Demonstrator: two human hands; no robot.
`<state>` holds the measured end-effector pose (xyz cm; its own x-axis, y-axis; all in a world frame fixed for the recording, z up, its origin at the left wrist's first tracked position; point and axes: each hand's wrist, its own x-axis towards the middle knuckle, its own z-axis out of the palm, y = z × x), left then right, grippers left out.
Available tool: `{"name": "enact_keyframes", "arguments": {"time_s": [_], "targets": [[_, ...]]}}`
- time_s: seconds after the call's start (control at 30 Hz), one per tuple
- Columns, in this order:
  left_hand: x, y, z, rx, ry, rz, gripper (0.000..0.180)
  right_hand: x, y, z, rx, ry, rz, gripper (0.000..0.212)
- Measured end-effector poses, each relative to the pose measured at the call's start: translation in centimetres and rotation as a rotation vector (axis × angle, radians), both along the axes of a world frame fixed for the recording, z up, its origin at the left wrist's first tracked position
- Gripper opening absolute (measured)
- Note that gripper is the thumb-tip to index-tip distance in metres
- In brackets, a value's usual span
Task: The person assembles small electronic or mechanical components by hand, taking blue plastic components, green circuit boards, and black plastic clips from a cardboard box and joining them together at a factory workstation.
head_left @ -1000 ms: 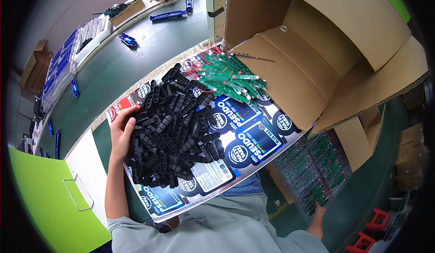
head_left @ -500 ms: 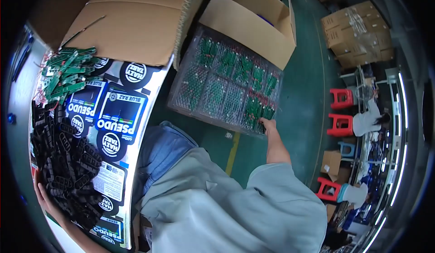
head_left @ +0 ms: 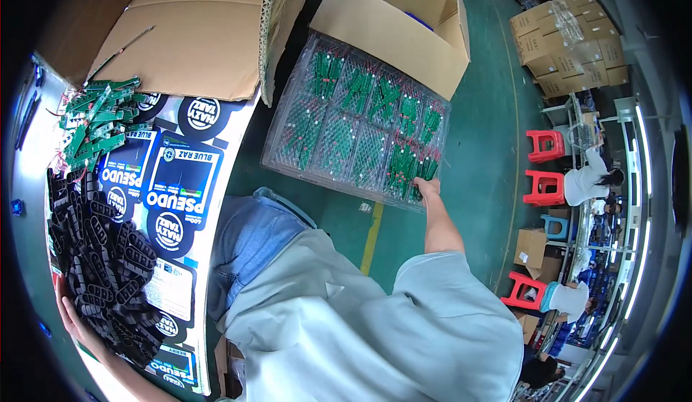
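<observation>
My right hand [head_left: 428,188] reaches to the near right corner of a clear plastic tray [head_left: 328,175]. Its fingers close round the ends of some narrow green circuit boards [head_left: 429,166] in the corner compartment; the fingertips are partly hidden. More green boards with red and white wire ends fill the tray's other compartments. On the table at the left, my left hand [head_left: 70,317] lies with its fingers stretched along the outer edge of a heap of black oval plastic parts [head_left: 101,258]. Beyond that heap lies a loose pile of green circuit boards [head_left: 97,124].
An open cardboard box [head_left: 187,34] stands at the table's far end. Another open carton [head_left: 389,31] adjoins the tray's far side. Printed sheets [head_left: 180,182] cover the table. Red stools [head_left: 544,188], stacked cartons [head_left: 569,45] and seated people [head_left: 585,179] are to the right.
The view has shifted slightly, so the table and tray appear a little further left. Both hands stay at the same places, the right at the tray corner, the left beside the black parts.
</observation>
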<state>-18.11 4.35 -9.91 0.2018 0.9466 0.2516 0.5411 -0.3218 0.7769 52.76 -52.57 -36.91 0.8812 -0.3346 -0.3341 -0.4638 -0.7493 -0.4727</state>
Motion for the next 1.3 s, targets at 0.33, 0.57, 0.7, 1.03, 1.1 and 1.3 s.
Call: {"name": "enact_keyframes", "arguments": {"time_s": [0.33, 0.57, 0.7, 1.03, 1.1, 1.3], "targets": [[-0.1, 0.1, 0.0, -0.015, -0.004, -0.004, 0.047, -0.7, 0.9, 2.4, 0.001, 0.128, 0.057, 0.06], [0.0, -0.1, 0.4, 0.021, 0.036, -0.001, 0.047, -0.5, 1.1, 1.6, 0.107, 0.164, 0.043, 0.036], [-0.2, 0.1, -0.1, 0.019, 0.034, 0.0, 0.048, 0.7, -0.7, 0.3, 0.025, 0.1, 0.079, 0.031], [-0.3, 0.2, -0.6, 0.017, -0.015, 0.001, 0.047, -0.7, -0.2, 6.9, 0.401, 0.186, 0.109, 0.023], [-0.2, 0.3, -0.6, 0.022, -0.002, 0.001, 0.046, -1.6, 0.7, 9.8, 0.577, 0.161, 0.166, 0.013], [-0.6, 0.3, -0.1, 0.046, -0.021, 0.006, 0.042, -4.0, 5.8, 18.8, 0.59, 0.071, 0.4, 0.017]]}}
